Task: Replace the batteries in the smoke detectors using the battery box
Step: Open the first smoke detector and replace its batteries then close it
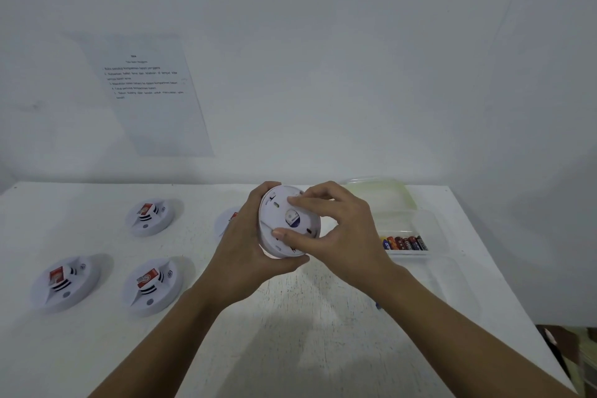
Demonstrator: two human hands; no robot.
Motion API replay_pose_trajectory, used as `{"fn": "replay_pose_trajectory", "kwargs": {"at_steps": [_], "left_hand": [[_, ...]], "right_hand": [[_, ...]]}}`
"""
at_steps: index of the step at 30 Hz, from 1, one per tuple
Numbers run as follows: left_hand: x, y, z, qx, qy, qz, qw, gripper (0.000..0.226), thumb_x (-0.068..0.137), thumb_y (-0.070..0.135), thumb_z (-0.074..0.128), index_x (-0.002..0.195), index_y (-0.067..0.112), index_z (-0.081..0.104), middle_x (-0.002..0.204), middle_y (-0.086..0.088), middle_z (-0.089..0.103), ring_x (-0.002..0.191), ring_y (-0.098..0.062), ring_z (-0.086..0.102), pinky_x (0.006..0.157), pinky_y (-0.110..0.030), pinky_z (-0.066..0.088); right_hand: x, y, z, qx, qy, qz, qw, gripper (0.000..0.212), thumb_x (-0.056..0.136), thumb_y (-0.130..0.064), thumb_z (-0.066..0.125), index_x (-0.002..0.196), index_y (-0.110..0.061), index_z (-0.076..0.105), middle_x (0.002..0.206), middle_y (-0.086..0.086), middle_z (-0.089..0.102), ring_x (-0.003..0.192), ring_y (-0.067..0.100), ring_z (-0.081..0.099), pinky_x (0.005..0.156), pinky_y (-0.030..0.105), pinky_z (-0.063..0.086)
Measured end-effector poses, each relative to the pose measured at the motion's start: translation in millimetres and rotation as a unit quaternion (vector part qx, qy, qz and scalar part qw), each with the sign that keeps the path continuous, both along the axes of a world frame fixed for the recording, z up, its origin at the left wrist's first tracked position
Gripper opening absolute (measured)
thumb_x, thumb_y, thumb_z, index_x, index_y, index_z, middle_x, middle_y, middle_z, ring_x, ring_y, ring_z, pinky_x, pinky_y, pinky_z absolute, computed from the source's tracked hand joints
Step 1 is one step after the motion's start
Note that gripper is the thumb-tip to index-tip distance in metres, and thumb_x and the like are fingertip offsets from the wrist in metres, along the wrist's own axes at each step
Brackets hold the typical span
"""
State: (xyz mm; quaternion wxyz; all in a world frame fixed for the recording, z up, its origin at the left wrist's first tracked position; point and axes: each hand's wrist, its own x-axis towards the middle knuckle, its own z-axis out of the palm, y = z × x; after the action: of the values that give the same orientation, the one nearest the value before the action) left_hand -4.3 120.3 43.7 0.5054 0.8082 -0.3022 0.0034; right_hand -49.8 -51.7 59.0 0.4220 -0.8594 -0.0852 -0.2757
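Note:
A white round smoke detector [284,220] is held up above the table's middle, its back face turned toward me. My left hand [248,245] cups its left and lower rim. My right hand [336,229] grips the back plate, thumb on the lower part and fingers on the upper edge. Three more detectors lie on the table at the left: one at the back [149,216], one at the front left [64,281] and one beside it [151,284], each showing a red battery. A fourth detector [226,220] is mostly hidden behind my left hand. The clear battery box [429,229] with several batteries [405,243] sits to the right.
The white table [307,333] stands against a white wall. A printed instruction sheet [145,90] hangs on the wall at the left. The box's yellowish clear lid [381,194] lies behind the box. A second clear tray [452,281] lies near the table's right edge.

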Motion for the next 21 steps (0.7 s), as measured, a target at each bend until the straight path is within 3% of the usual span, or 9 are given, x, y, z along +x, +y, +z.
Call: {"fn": "replay_pose_trajectory", "kwargs": {"at_steps": [4, 7, 10, 12, 17, 21], "left_hand": [[-2.2, -1.0, -5.0, -0.038, 0.008, 0.004, 0.999, 0.086, 0.059, 0.076, 0.075, 0.128, 0.037, 0.042, 0.125, 0.034, 0.054, 0.119, 0.013, 0.05, 0.094, -0.004, 0.044], [5.0, 1.4, -8.9, -0.058, -0.007, -0.013, 0.998, 0.088, 0.044, 0.088, 0.073, 0.12, 0.048, 0.054, 0.113, 0.046, 0.057, 0.111, 0.013, 0.055, 0.097, -0.014, 0.047], [4.0, 0.4, -7.2, -0.04, -0.013, -0.007, 0.999, 0.088, 0.057, 0.075, 0.077, 0.129, 0.04, 0.04, 0.125, 0.037, 0.052, 0.117, 0.012, 0.051, 0.1, -0.013, 0.048], [0.9, -1.3, -1.1, -0.047, -0.014, -0.004, 0.999, 0.082, 0.061, 0.071, 0.077, 0.129, 0.048, 0.038, 0.124, 0.039, 0.051, 0.119, 0.01, 0.051, 0.095, -0.008, 0.047], [-0.3, -2.2, 7.1, -0.03, -0.042, -0.014, 0.999, 0.077, 0.062, 0.051, 0.078, 0.126, 0.06, 0.036, 0.12, 0.049, 0.048, 0.117, 0.013, 0.051, 0.085, 0.001, 0.042], [4.8, -0.5, 0.3, -0.016, -0.047, -0.01, 0.999, 0.085, 0.063, 0.029, 0.093, 0.128, 0.041, 0.04, 0.118, 0.037, 0.054, 0.114, 0.005, 0.056, 0.084, -0.002, 0.045]], "right_hand": [[-0.2, 0.6, 0.5, 0.012, -0.014, -0.01, 1.0, 0.049, 0.071, -0.049, 0.085, 0.112, -0.022, 0.077, 0.106, -0.01, 0.066, 0.099, -0.003, 0.057, 0.078, 0.005, 0.048], [0.5, 0.3, 3.7, 0.004, -0.005, -0.008, 1.0, 0.05, 0.07, -0.052, 0.084, 0.111, -0.023, 0.077, 0.105, -0.011, 0.066, 0.098, -0.007, 0.056, 0.077, 0.004, 0.047], [1.3, 2.4, 6.6, 0.005, 0.019, -0.006, 1.0, 0.055, 0.069, -0.059, 0.077, 0.112, -0.025, 0.077, 0.104, -0.017, 0.061, 0.1, -0.014, 0.053, 0.078, 0.002, 0.045], [1.4, 4.3, 9.0, 0.006, 0.036, -0.001, 0.999, 0.055, 0.069, -0.059, 0.076, 0.111, -0.024, 0.078, 0.105, -0.017, 0.059, 0.102, -0.015, 0.051, 0.08, 0.001, 0.042], [1.4, -1.5, 16.5, 0.032, 0.083, 0.042, 0.995, 0.042, 0.071, -0.043, 0.086, 0.106, -0.02, 0.08, 0.101, -0.011, 0.061, 0.099, 0.002, 0.058, 0.083, 0.008, 0.046], [-1.2, -3.3, 13.0, 0.04, 0.078, 0.007, 0.996, 0.05, 0.066, -0.048, 0.089, 0.109, -0.025, 0.079, 0.091, -0.01, 0.064, 0.089, 0.004, 0.059, 0.075, 0.013, 0.048]]}}
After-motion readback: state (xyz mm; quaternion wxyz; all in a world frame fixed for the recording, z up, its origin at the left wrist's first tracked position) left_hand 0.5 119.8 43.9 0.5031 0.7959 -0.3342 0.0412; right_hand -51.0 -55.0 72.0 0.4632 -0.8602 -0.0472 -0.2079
